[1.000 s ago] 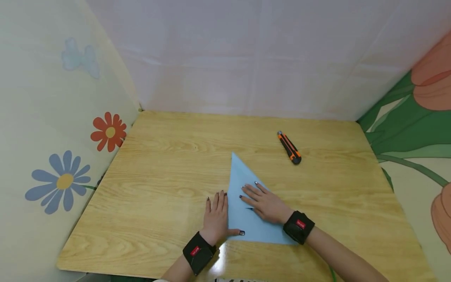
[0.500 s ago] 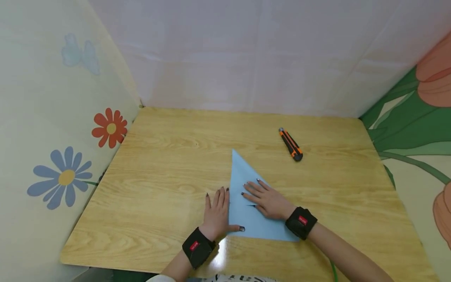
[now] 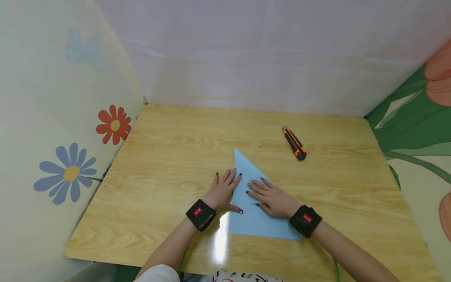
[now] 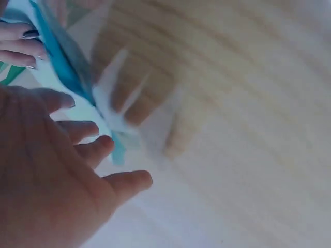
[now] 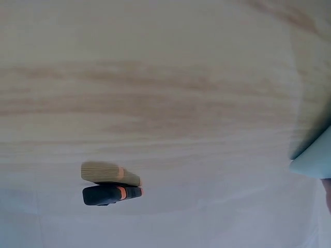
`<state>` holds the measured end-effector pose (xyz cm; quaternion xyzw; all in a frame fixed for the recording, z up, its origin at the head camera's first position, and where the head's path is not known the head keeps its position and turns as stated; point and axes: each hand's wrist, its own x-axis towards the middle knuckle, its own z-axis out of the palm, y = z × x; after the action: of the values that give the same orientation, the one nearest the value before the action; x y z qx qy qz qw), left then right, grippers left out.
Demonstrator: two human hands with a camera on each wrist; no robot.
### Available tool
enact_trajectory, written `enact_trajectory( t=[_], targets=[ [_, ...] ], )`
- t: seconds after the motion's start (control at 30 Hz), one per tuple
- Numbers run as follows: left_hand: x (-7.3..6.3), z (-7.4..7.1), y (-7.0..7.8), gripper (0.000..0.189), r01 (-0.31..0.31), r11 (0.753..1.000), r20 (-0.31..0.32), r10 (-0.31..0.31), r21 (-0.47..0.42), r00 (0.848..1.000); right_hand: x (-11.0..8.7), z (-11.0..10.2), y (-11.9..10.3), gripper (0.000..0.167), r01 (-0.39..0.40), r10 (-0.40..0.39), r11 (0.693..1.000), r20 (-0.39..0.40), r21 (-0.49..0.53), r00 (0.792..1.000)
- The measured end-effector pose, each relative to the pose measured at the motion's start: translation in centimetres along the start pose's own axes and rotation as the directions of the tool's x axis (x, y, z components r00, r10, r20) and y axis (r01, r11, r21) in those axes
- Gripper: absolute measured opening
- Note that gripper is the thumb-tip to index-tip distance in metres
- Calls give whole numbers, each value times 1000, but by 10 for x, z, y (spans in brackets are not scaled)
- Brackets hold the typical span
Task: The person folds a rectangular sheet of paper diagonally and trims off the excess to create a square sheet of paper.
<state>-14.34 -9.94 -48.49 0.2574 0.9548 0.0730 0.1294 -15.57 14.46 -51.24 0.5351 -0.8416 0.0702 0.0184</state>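
Across the broad, yellow wood-grain table [image 3: 176, 149], a pale-blue triangle of folded-looking paper [image 3: 260, 226] points its long axis away from the person. The right hand [image 3: 274, 199] is nearer its middle, fingers spread and resting on it; the left hand [image 3: 220, 194], also spread wide, lies along its left edge. Beyond them sits a slim black-and-orange utility knife [image 3: 294, 143].

Folded paper [image 3: 258, 225] lies on table [image 3: 169, 156], under right hand [image 3: 276, 200]; left hand [image 3: 221, 192] on its left edge. Paper's tip points beyond both hands, base on their near side. Utility knife [image 3: 294, 143] lies beyond right hand, slightly right.
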Motion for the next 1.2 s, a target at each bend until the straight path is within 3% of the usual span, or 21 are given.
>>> enact_trajectory(
  t=[0.13, 0.37, 0.47, 0.53, 0.6, 0.73, 0.8, 0.87, 0.93, 1.0, 1.13, 1.2],
  targets=[
    [8, -3, -3, 118, 3, 1000, 80, -3, 11, 997, -1, 1, -1, 52, -4, 4, 1000, -2, -17, 1000],
    [12, -8, -7, 121, -32, 999, 80, 32, 7, 996, 1, 2, -4, 52, -35, 35, 999, 13, -27, 999],
    [12, -9, -6, 122, -36, 999, 84, 34, 17, 996, 2, -1, -5, 52, -47, 47, 999, 10, 19, 999],
    [12, -8, -4, 122, -40, 999, 85, 37, 26, 996, 2, -8, -6, 52, -83, 82, 989, 14, 126, 997],
    [10, -6, -1, 123, -47, 998, 91, 44, 33, 995, 3, -21, -6, 52, -133, 132, 952, 23, 275, 991],
    [4, -1, 5, 125, -66, 997, 91, 63, 34, 994, 4, -60, 5, 49, -256, 248, 837, 81, 483, 965],
    [1, 1, 9, 126, -73, 996, 85, 69, 47, 994, 6, -79, 12, 48, -347, 299, 785, 176, 513, 938],
    [-1, 3, 11, 127, -78, 995, 76, 73, 62, 994, 8, -93, 18, 46, -442, 332, 746, 297, 498, 895],
    [-2, 4, 12, 127, -78, 995, 68, 74, 67, 995, 14, -99, 21, 45, -509, 354, 729, 385, 457, 852],
    [-3, 5, 13, 127, -70, 996, 63, 66, 62, 996, 25, -96, 20, 43, -496, 355, 774, 378, 394, 855],
    [-2, 5, 13, 127, -61, 997, 65, 57, 48, 996, 48, -68, 16, 44, -359, 320, 915, 210, 185, 924],
    [-1, 5, 13, 126, -63, 997, 69, 59, 54, 996, 56, -52, 15, 45, -285, 271, 955, 154, 81, 950]
  ],
)
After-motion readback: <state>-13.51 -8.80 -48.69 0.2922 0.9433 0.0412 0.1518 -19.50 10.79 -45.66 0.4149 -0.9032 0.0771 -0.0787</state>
